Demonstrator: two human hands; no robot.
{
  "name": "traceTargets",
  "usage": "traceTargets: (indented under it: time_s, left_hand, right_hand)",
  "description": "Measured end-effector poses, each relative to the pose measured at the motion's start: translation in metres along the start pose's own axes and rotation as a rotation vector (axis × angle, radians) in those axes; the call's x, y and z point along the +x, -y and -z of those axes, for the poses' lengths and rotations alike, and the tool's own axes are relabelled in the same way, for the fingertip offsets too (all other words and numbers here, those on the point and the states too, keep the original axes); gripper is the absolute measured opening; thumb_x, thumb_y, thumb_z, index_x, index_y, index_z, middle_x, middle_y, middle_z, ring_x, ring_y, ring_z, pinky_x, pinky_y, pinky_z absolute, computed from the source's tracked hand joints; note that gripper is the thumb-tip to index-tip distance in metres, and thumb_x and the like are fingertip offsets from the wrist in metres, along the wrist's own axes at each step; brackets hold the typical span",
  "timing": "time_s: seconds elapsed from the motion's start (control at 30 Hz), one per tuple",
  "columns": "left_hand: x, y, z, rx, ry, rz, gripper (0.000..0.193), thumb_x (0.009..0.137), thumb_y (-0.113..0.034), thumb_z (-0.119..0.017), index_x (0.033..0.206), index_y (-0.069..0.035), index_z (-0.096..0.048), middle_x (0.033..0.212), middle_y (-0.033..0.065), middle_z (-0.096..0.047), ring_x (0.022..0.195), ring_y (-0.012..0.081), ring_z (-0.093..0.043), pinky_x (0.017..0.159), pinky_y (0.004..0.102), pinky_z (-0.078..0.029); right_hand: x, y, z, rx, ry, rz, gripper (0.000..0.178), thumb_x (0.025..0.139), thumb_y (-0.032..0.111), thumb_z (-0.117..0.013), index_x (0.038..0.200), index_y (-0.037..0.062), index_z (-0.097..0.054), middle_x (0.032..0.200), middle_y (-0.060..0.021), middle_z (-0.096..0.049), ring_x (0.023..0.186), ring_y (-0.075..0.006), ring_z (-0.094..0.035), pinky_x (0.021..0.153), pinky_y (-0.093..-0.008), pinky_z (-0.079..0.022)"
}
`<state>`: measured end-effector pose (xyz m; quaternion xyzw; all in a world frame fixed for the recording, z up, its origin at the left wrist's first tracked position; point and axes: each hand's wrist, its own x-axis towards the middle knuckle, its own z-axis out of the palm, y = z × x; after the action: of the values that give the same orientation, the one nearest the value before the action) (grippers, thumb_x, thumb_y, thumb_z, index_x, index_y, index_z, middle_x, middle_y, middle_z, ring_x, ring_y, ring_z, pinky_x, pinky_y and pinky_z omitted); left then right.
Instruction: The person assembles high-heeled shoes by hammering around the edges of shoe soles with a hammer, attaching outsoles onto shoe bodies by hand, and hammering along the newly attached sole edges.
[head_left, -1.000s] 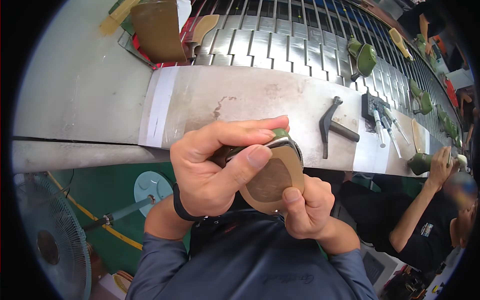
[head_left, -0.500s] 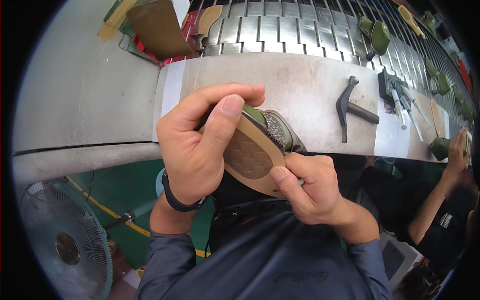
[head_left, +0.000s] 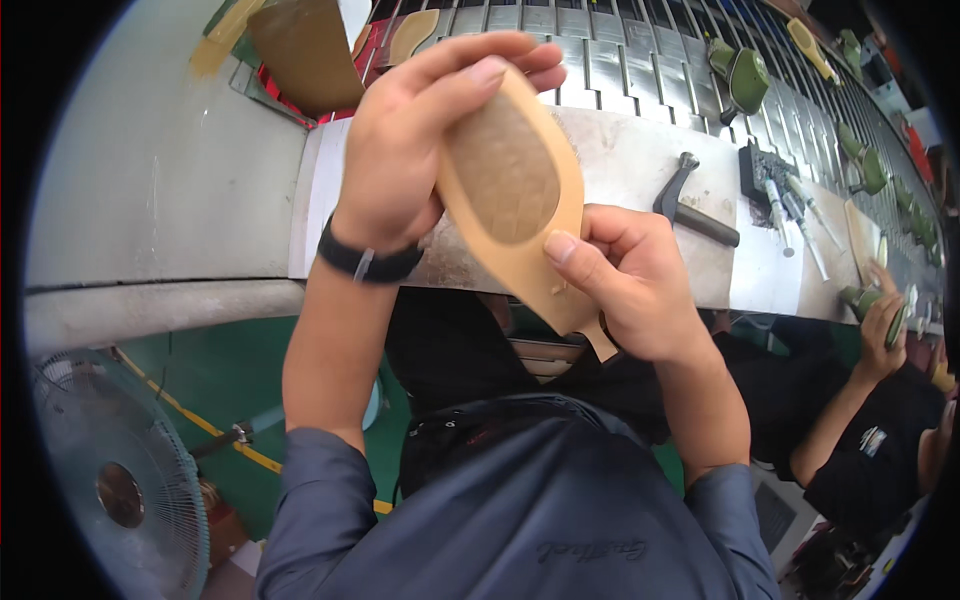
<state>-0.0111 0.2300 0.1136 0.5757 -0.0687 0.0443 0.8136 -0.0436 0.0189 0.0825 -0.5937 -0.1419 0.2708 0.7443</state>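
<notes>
A shoe is held above the near edge of the workbench, its tan sole [head_left: 480,235] facing me. The sole has a brown patterned inset and tapers to a narrow tab at its lower end. My left hand [head_left: 395,150] is wrapped round the upper left end, thumb on the sole and fingers behind. Lower down on the right, my right hand [head_left: 640,285] pinches the side, its thumb pressing on the sole just below the inset. Only a sliver of glittering trim shows past the sole's right edge; the rest of the upper is hidden.
A hammer [head_left: 705,222] lies on the bench, beside a black holder [head_left: 765,170] with several pen-like tools. Behind runs a metal slat conveyor [head_left: 600,60] carrying green shoes [head_left: 742,75]. At right a co-worker's hand [head_left: 880,325] grips a green shoe. A fan [head_left: 125,490] stands lower left.
Both hands have lifted the shoe up and away from me. The sole has turned to face me more fully, so the green upper is out of sight and the narrow tab shows.
</notes>
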Motion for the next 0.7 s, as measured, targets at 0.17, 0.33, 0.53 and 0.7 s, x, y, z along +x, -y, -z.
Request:
traceTargets:
  time_s: [0.17,0.33,0.53,0.7]
  left_hand:
    - [0.039,0.018,-0.004,-0.078,0.045,0.123,0.024,0.103,-0.010,-0.061,0.116,0.007,-0.072,0.106,0.0134,-0.076,0.094,0.0184,-0.072,0.088,0.0305,-0.058]
    - [0.052,0.026,0.000,-0.016,0.109,0.143,0.026,0.103,-0.005,-0.057,0.119,0.010,-0.069,0.112,0.0156,-0.075,0.099,0.0200,-0.072,0.092,0.0312,-0.058]
    - [0.048,0.028,0.013,-0.085,0.145,0.141,0.032,0.105,-0.010,-0.056,0.127,0.011,-0.066,0.133,0.0226,-0.068,0.127,0.0305,-0.066,0.103,0.0383,-0.055]
    - [0.050,0.033,0.030,-0.063,0.215,0.051,0.037,0.106,-0.012,-0.052,0.136,0.007,-0.060,0.143,0.0314,-0.060,0.135,0.0403,-0.060,0.113,0.0517,-0.052]
  right_hand:
    - [-0.009,0.018,0.008,-0.006,-0.044,-0.013,0.029,0.109,0.019,-0.063,0.102,-0.0075,-0.073,0.085,-0.0073,-0.074,0.072,-0.0076,-0.067,0.063,-0.0232,-0.054]
    - [0.001,-0.011,0.021,0.027,-0.056,-0.003,0.031,0.109,0.021,-0.062,0.102,-0.0066,-0.074,0.085,-0.0064,-0.074,0.073,-0.0071,-0.066,0.063,-0.0239,-0.054]
    - [0.005,-0.016,0.010,-0.089,-0.116,-0.020,0.031,0.108,0.021,-0.063,0.095,-0.0064,-0.073,0.074,-0.0045,-0.071,0.064,-0.0062,-0.061,0.056,-0.0265,-0.051]
    - [0.013,-0.021,0.006,-0.351,-0.147,0.080,0.031,0.103,0.019,-0.066,0.086,-0.0063,-0.072,0.063,-0.0093,-0.066,0.057,-0.0120,-0.059,0.054,-0.0332,-0.048]
